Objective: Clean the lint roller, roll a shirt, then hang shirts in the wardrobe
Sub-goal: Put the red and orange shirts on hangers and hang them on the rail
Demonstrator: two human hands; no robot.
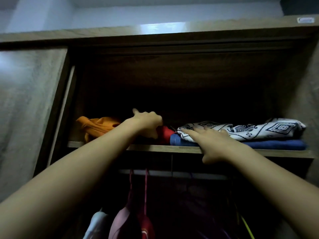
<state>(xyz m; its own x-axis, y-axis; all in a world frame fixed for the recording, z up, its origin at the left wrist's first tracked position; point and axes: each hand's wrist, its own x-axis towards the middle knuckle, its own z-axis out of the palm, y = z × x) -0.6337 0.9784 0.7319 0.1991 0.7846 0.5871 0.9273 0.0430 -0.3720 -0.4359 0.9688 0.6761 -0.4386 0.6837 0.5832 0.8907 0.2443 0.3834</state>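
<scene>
Open wooden wardrobe (pixel 172 44), viewed from below; interior dim. The upper shelf (pixel 155 148) carries folded clothing. At its left end lies a crumpled orange garment (pixel 96 126). Right of centre sits a stack: a white cloth with dark geometric print (pixel 250 129) on top of a blue folded item (pixel 276 144).

Between the two, a red garment (pixel 166 132) lies on the shelf, touching the blue item's left end. The left hand (pixel 148 120) is over the red garment, fingers curled down onto it, thumb raised; whether it actually grips the fabric cannot be told. The right hand (pixel 212 142) rests flat, fingers spread, on the left end of the printed cloth, thumb hanging below the shelf edge.

Below the shelf, a rail (pixel 172 174) holds hangers with a white shirt (pixel 96 223), a pink shirt (pixel 120 221) and a red shirt (pixel 146 228).
</scene>
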